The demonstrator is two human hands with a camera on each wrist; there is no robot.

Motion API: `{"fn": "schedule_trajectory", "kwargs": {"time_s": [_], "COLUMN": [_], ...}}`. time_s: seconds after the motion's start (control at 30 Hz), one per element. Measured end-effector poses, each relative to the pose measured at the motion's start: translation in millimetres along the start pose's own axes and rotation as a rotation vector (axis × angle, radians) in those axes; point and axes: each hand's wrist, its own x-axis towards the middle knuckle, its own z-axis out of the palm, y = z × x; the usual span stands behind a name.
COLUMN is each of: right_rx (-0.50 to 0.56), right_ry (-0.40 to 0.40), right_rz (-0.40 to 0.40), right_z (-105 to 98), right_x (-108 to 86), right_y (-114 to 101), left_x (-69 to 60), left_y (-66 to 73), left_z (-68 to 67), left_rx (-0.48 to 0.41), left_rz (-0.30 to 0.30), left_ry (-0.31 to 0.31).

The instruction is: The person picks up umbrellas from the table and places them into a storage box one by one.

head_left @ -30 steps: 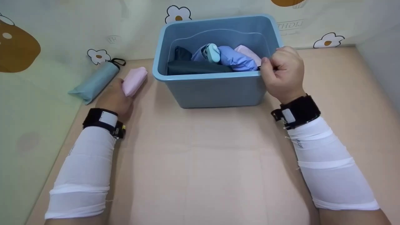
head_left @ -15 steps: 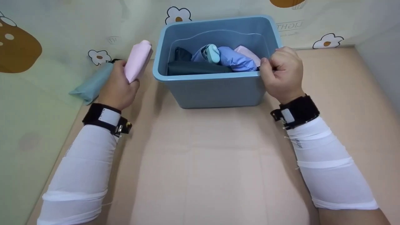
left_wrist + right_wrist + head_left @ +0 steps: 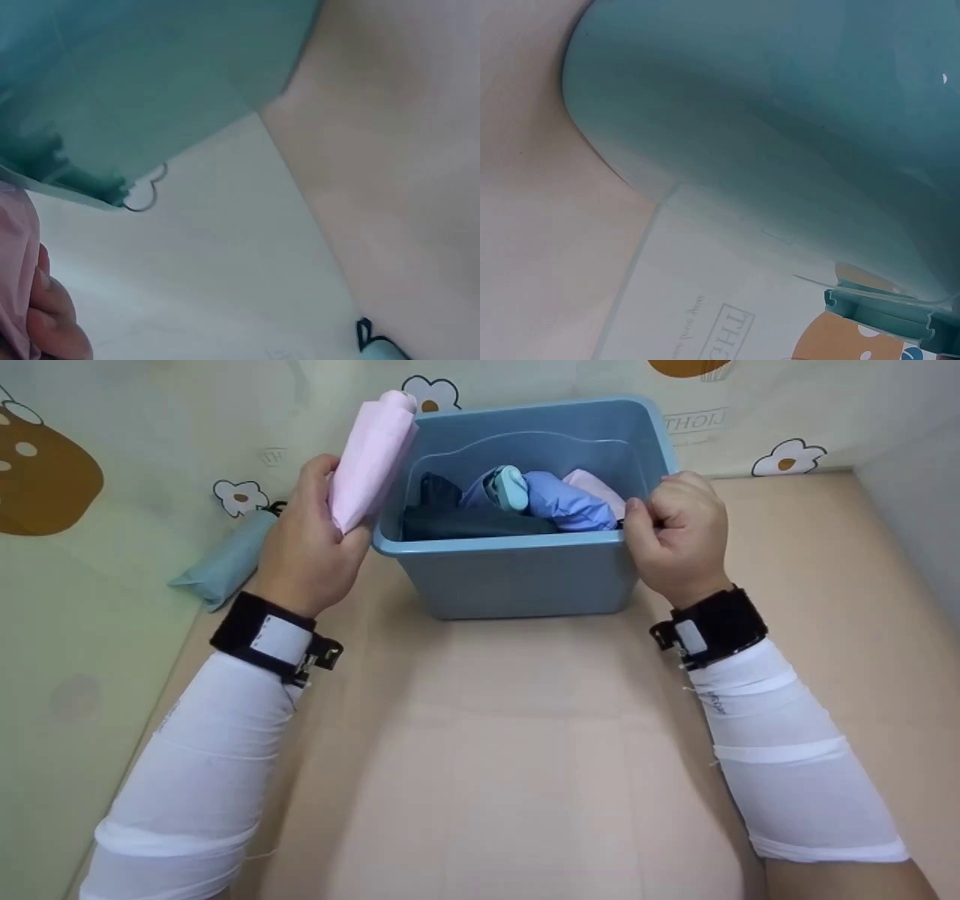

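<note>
My left hand (image 3: 311,540) grips a pink folded umbrella (image 3: 371,461), held raised at the left rim of a blue plastic bin (image 3: 517,581). In the left wrist view, part of the pink umbrella and several fingertips (image 3: 56,330) show at the lower left. My right hand (image 3: 682,536) holds the bin's right front rim, thumb on the near side. Inside the bin lie a dark folded umbrella (image 3: 472,523), a blue one (image 3: 570,502) with a light-blue handle end (image 3: 510,487) beside it, and something pale pink (image 3: 596,489), partly hidden.
A teal folded umbrella (image 3: 229,559) with a black wrist loop lies left of my left hand, against the wall covering (image 3: 90,622). The bin stands on a beige surface (image 3: 487,750) near the back wall, which has printed flowers.
My left hand has lifted the pink umbrella off the surface and carried it up and right to the bin's left rim. My right hand stays on the rim.
</note>
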Motion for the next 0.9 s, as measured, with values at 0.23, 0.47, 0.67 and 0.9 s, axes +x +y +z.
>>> {"fn": "schedule_trajectory", "kwargs": {"time_s": [0.23, 0.47, 0.67, 0.9], "right_rx": [0.001, 0.006, -0.002, -0.006], "right_ry": [0.018, 0.012, 0.005, 0.007], "right_rz": [-0.018, -0.016, -0.013, -0.023], "right_z": [2, 2, 2, 3], "right_x": [-0.4, -0.1, 0.2, 0.5], "right_y": [2, 2, 2, 2], "left_x": [0.4, 2.3, 6.9, 18.2], "left_y": [20.3, 38.9, 51.5, 56.8], "left_z": [3.3, 10.4, 19.6, 28.8], "left_rx": [0.121, 0.24, 0.263, 0.229], "left_rz": [0.124, 0.201, 0.231, 0.239], "left_ry": [-0.016, -0.066, -0.102, -0.159]}}
